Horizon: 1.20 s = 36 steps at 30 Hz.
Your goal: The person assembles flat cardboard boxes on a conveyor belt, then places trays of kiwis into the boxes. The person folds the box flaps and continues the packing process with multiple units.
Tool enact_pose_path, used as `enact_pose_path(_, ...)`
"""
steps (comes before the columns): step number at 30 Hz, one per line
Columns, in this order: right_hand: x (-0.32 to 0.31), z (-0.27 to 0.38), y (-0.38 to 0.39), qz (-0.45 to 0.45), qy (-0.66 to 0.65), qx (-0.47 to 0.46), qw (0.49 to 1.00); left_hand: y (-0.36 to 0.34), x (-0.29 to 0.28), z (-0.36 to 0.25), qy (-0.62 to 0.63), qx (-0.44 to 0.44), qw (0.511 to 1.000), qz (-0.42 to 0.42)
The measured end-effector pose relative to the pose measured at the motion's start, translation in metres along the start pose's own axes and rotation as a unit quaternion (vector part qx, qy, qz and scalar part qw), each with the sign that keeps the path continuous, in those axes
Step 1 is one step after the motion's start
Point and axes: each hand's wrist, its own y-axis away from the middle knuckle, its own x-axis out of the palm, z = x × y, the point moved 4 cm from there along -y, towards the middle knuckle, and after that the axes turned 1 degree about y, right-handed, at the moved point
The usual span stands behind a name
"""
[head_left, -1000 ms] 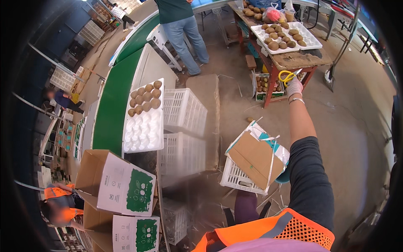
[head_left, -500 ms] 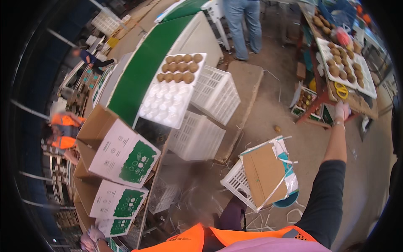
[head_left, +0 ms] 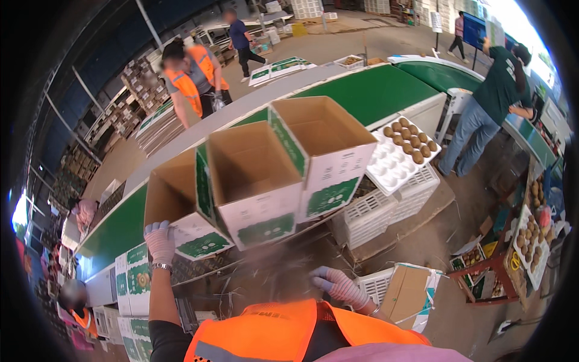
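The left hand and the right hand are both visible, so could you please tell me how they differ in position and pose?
The left hand is at the near rim of the leftmost box, while the right hand is apart from the boxes, near a white crate. The left hand's fingers point away from the body; the right hand's point leftward. Both wear pale gloves.
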Motion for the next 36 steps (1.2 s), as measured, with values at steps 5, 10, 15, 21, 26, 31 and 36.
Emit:
enact_pose_path(5,0.150,0.136,-0.120,0.087,0.395,-0.317,0.858,0.026,0.012,0.040,0.139,0.053,0.989,-0.014)
enact_pose_path(10,0.322,0.157,-0.280,0.061,0.528,-0.465,0.708,0.040,0.030,0.075,0.295,0.094,0.950,-0.026)
enact_pose_path(15,0.380,0.141,-0.449,-0.071,0.792,-0.186,0.577,0.041,0.029,0.075,0.362,0.083,0.928,0.032)
enact_pose_path(21,0.344,0.101,-0.518,-0.168,0.801,-0.134,0.558,0.006,0.047,0.138,0.288,-0.075,0.952,0.069)
enact_pose_path(26,0.351,0.111,-0.512,-0.111,0.797,-0.267,0.530,0.032,0.261,0.181,0.508,-0.044,0.831,0.225)
enact_pose_path(31,0.306,0.097,-0.500,-0.129,0.794,-0.255,0.536,0.097,0.235,0.185,0.796,-0.270,0.493,0.226)
enact_pose_path(36,0.286,0.089,-0.491,-0.134,0.800,-0.238,0.534,0.090,0.226,0.130,0.390,-0.203,0.887,0.144)
